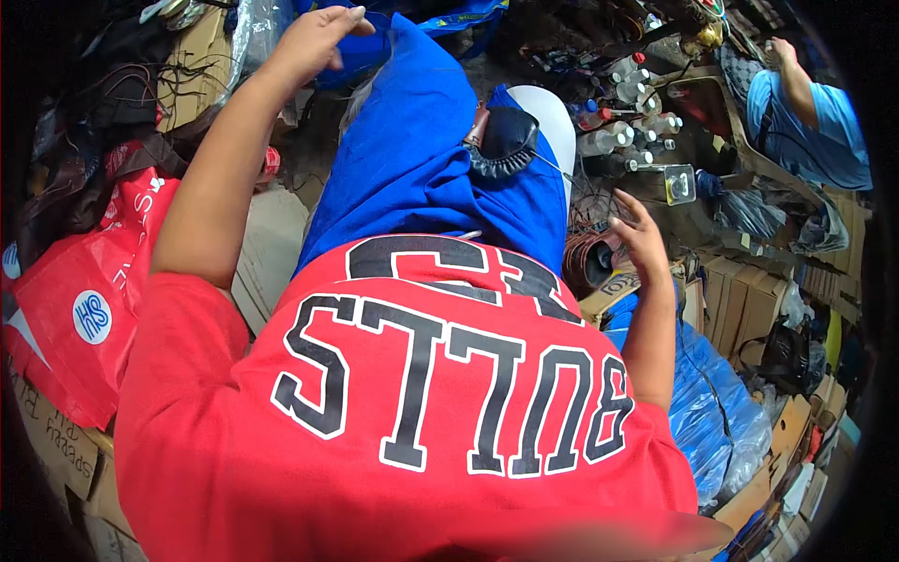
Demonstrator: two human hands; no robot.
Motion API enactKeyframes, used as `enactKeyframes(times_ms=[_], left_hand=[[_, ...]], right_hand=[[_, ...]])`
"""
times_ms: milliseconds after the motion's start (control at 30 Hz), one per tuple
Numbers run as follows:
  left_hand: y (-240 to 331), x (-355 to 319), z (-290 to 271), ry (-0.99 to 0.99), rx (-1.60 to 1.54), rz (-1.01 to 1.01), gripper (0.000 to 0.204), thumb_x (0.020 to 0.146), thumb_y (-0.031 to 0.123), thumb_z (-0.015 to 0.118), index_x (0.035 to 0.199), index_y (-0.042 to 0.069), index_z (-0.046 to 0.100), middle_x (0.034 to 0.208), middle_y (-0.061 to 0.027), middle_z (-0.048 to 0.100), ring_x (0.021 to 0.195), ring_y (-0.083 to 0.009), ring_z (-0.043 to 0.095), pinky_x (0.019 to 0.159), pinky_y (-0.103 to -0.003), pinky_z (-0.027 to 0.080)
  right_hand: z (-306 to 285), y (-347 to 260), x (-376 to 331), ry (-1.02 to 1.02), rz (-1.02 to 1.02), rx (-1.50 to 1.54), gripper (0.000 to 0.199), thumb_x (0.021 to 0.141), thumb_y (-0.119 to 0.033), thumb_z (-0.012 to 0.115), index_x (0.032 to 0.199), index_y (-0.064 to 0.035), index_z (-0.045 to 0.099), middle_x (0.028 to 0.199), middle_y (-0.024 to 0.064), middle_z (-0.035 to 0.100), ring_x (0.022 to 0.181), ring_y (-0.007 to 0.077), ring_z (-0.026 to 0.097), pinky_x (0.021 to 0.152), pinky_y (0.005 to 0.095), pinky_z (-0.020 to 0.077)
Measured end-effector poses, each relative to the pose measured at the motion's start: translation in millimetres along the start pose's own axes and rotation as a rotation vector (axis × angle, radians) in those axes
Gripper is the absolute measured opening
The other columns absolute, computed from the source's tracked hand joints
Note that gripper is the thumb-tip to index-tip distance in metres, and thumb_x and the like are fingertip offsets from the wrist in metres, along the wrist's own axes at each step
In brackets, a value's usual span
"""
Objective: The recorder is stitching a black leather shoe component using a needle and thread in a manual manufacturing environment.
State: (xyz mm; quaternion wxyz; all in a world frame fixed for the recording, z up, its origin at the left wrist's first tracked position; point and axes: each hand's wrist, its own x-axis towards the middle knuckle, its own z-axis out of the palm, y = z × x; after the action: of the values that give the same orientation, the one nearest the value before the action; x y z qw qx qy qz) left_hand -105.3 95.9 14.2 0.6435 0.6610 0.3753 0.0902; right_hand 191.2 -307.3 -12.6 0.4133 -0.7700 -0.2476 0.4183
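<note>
On my blue-clad lap rests a black leather piece (508, 134), rounded, with a gathered edge; it looks like part of a shoe. A thin shaft, perhaps a needle or awl, sticks out from it to the right. Beside it is a small brown piece (478, 125). A white rounded surface (552, 122) shows underneath. My left hand (323, 37) is raised at the upper left, well away from the leather, fingers apart. My right hand (640, 236) hovers to the right of my lap with its fingers spread. No held thing can be made out in either hand.
Several plastic bottles (632, 117) and a square clear container (680, 184) stand right of my lap. A red bag (75, 309) lies at left. Blue plastic sheeting (698, 393) and cardboard (735, 300) lie at right. Another person in light blue (810, 131) is at upper right.
</note>
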Motion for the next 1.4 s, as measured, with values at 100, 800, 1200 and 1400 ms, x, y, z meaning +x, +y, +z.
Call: enactKeyframes(times_ms=[100, 800, 1200, 1400], left_hand=[[3.6, -2.4, 30.7, 0.101, 0.454, 0.537, 0.029, 0.088, 0.029, 0.057, 0.101, 0.005, 0.067, 0.097, -0.0065, 0.065, 0.09, -0.0172, 0.06, 0.083, -0.029, 0.046], [23.8, 29.9, 148.6, -0.761, 0.224, 0.312, 0.02, 0.078, 0.024, 0.07, 0.087, 0.008, 0.063, 0.078, 0.0033, 0.059, 0.067, -0.0058, 0.049, 0.057, -0.022, 0.04], [25.1, 32.0, 139.6, -0.795, 0.217, 0.176, 0.022, 0.079, 0.018, 0.067, 0.097, 0.006, 0.069, 0.081, 0.0008, 0.065, 0.063, -0.0054, 0.049, 0.057, -0.021, 0.039], [28.4, 31.1, 139.5, -0.797, 0.227, 0.171, 0.022, 0.079, 0.016, 0.066, 0.098, 0.006, 0.07, 0.08, 0.0005, 0.065, 0.063, -0.0053, 0.049, 0.057, -0.022, 0.039]], right_hand=[[10.6, -34.1, 7.5, 0.176, -0.205, -0.022, 0.04, 0.086, -0.018, 0.06, 0.122, -0.003, 0.053, 0.115, 0.0081, 0.056, 0.102, 0.0152, 0.053, 0.087, 0.0284, 0.0424], [64.8, -107.1, -21.0, -0.052, -0.43, -0.16, 0.018, 0.082, -0.009, 0.065, 0.1, -0.0034, 0.066, 0.078, 0.0017, 0.054, 0.073, 0.0084, 0.051, 0.064, 0.0234, 0.0418], [95.9, -107.1, 11.0, -0.034, -0.395, -0.421, 0.018, 0.079, -0.011, 0.061, 0.094, -0.0072, 0.07, 0.076, 0.0098, 0.059, 0.069, 0.018, 0.059, 0.064, 0.0286, 0.0467], [99.5, -108.7, 11.7, -0.022, -0.371, -0.405, 0.019, 0.078, -0.012, 0.061, 0.093, -0.0073, 0.07, 0.079, 0.013, 0.062, 0.072, 0.0222, 0.061, 0.067, 0.0308, 0.0477]])
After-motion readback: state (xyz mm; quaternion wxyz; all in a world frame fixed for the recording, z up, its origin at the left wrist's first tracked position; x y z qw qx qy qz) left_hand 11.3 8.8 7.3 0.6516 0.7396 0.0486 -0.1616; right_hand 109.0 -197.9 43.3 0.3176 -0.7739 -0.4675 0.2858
